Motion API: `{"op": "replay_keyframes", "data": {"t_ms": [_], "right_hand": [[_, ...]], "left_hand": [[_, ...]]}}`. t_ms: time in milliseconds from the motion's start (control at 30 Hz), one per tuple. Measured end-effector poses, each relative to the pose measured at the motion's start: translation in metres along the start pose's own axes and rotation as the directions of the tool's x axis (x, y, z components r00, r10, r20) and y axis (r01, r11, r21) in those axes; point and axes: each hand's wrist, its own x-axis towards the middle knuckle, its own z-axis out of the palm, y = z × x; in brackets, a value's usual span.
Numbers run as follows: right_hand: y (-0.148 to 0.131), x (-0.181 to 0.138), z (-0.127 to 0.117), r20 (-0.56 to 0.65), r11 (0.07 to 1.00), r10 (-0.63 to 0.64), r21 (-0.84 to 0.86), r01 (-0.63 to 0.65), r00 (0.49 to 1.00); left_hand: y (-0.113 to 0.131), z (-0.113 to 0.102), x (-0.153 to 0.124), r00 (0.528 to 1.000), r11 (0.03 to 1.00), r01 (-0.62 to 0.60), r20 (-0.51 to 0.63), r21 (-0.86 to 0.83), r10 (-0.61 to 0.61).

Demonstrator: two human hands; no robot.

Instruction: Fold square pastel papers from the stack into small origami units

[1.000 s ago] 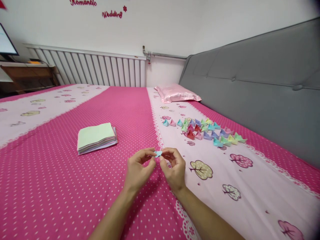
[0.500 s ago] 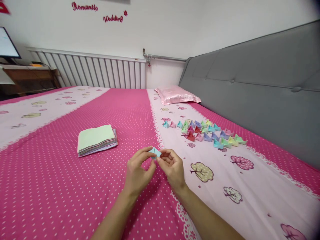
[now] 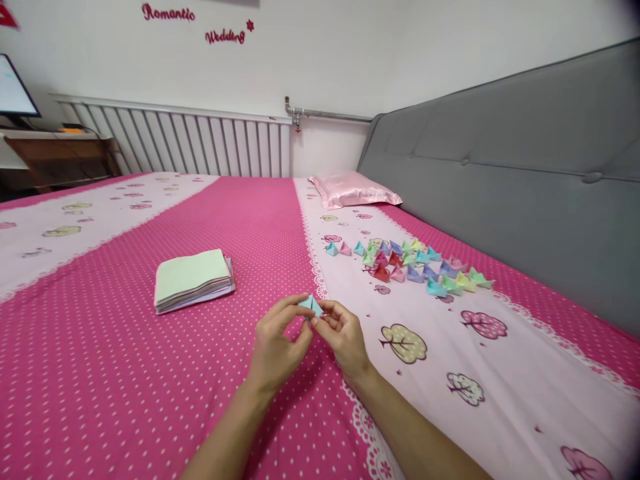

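Observation:
A small light-blue folded paper boat (image 3: 312,305) is held between both hands above the pink dotted bedsheet. My left hand (image 3: 281,333) pinches its left side with thumb and fingers. On the right side, the fingertips and thumb of my right hand (image 3: 345,337) grip it too. Its lower part is partly covered by the fingers. Many similar paper boats (image 3: 415,273) in blue, green, pink, red, purple and yellow stand grouped on the sheet to the right. To the left lies a stack of coloured paper (image 3: 193,279), pale green on top.
A pink pillow (image 3: 354,190) lies at the far side of the bed, beside the grey padded headboard (image 3: 510,167). A white radiator (image 3: 190,140) runs along the wall behind. At the far left, a monitor (image 3: 15,90) stands on a wooden desk (image 3: 65,160).
The light-blue paper boat has tilted slightly between the fingers, so its folds show a little differently. Both hands stay in nearly the same place.

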Motion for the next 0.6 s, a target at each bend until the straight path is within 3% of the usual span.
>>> {"op": "replay_keyframes", "data": {"t_ms": [233,400,600], "right_hand": [[-0.0002,-0.0001,0.0009,-0.048,1.0,0.017,0.025,-0.016,0.999],[0.0,0.0001,-0.0005,-0.052,0.989,0.076,0.134,-0.069,0.996],[0.0002,0.0018,-0.0009,-0.058,0.947,0.158,0.291,-0.134,0.986]], "left_hand": [[-0.0047,0.0048,-0.0016,0.991,0.964,0.134,0.057,-0.23,-0.124],[-0.0064,0.005,-0.0023,0.973,0.902,0.23,0.093,-0.365,-0.211],[-0.0064,0.0041,-0.0017,0.974,0.889,0.227,0.093,-0.398,-0.208]]}}
